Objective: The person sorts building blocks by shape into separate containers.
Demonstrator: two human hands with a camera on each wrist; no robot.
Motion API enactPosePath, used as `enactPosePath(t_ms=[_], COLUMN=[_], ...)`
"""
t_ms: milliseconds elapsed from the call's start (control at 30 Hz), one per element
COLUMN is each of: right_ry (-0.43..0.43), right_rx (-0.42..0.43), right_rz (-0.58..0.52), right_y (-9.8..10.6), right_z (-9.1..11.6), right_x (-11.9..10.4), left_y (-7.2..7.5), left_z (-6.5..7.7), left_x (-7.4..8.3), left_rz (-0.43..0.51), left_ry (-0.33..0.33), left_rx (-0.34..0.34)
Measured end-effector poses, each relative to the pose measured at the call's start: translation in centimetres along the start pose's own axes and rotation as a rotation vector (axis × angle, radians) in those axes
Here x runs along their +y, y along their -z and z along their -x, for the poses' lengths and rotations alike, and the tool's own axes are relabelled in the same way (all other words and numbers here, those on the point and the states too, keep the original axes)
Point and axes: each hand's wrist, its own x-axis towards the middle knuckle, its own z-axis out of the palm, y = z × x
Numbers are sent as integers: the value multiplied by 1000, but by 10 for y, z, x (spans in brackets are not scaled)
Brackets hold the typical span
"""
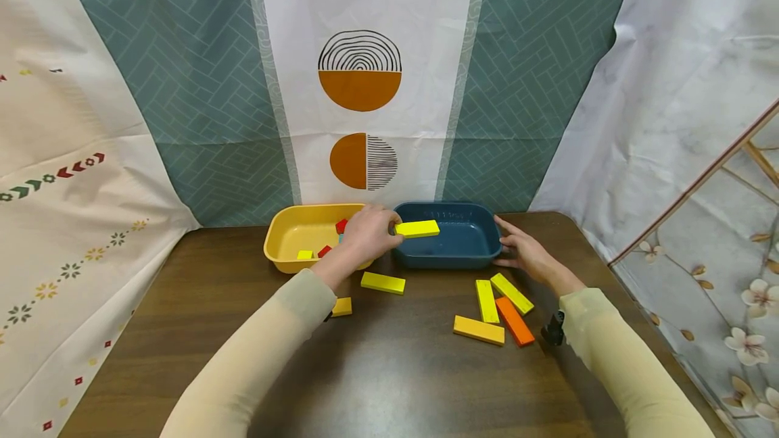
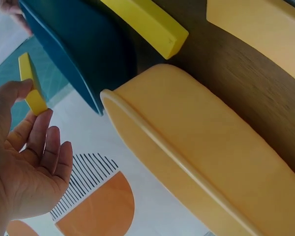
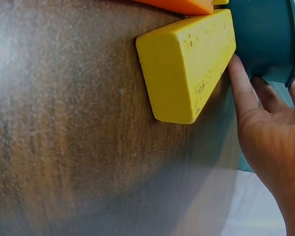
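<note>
A person's left hand [image 1: 368,232] pinches one end of a yellow block [image 1: 420,228] between thumb and fingertips, holding it above the near end of a blue tray [image 1: 465,242]. The right hand [image 1: 526,252], fingers outstretched and grasping nothing, touches the tray's opposite end. Beside the left hand's grip, partly behind the wrist, a yellow tray [image 1: 301,218] contains small red pieces [image 1: 324,251] and a small yellow piece [image 1: 305,255]. On the person's side of the grip, a second yellow block [image 1: 383,283] lies on the wooden table [image 1: 389,370]. An orange block [image 1: 514,322], an amber block [image 1: 479,330] and two more yellow blocks [image 1: 487,301] lie near the right hand.
</note>
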Motion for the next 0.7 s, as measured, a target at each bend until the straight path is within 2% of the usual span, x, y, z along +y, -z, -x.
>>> enactPosePath(t_ms=[267,433,567,700], right_ry=[-3,-2,-1,-5], right_rx=[7,5,3,9], right_rz=[9,2,-3,-6], right_y=[2,2,2,2], right_z=[0,-1,0,0], right_x=[1,2,1,1], left_y=[-11,-15,-17,-15], left_z=[-9,-12,-13,-12], left_x=[10,14,15,13], left_rz=[-28,-3,23,29], left_ry=[12,34,65,70], left_rx=[-2,-11,-17,6])
